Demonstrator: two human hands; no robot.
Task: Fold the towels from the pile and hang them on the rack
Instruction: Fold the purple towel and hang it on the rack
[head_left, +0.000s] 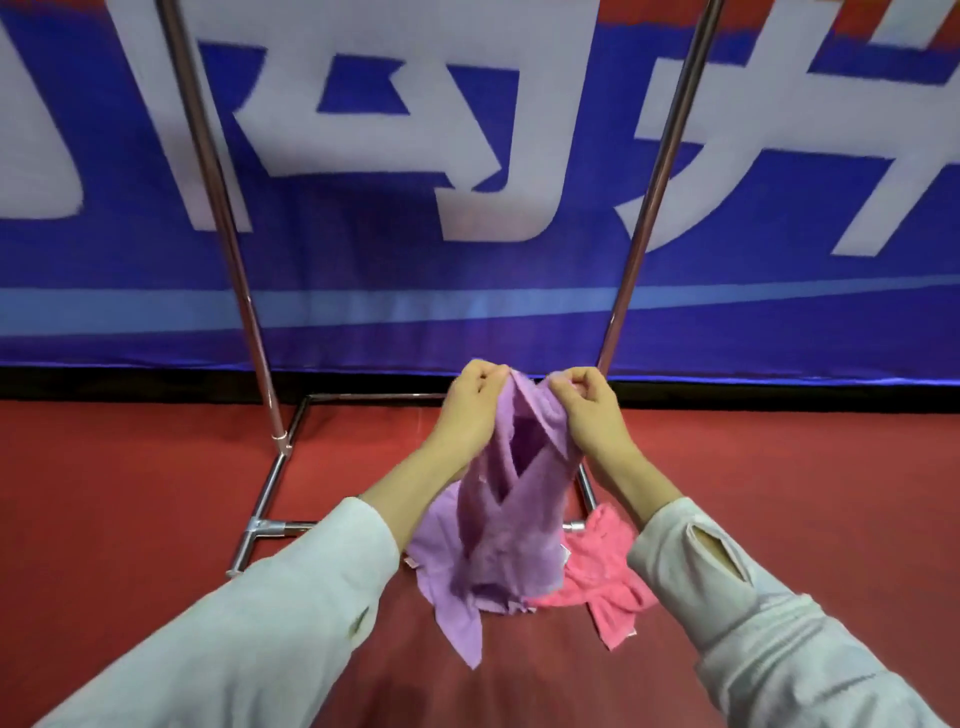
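A purple towel (511, 514) hangs crumpled between both hands, its lower end trailing on the red floor. My left hand (470, 410) pinches its top edge on the left, and my right hand (587, 410) pinches the same edge a little to the right, the two hands close together. A pink towel (605, 577) lies bunched on the floor beside and partly under the purple one. The metal rack (228, 249) stands just beyond my hands, its two uprights rising out of view. Its top bar is not visible.
The rack's chrome base frame (270, 488) lies on the red floor (130, 493) around the towels. A large blue banner with white characters (467, 156) hangs behind the rack. Open floor stretches left and right.
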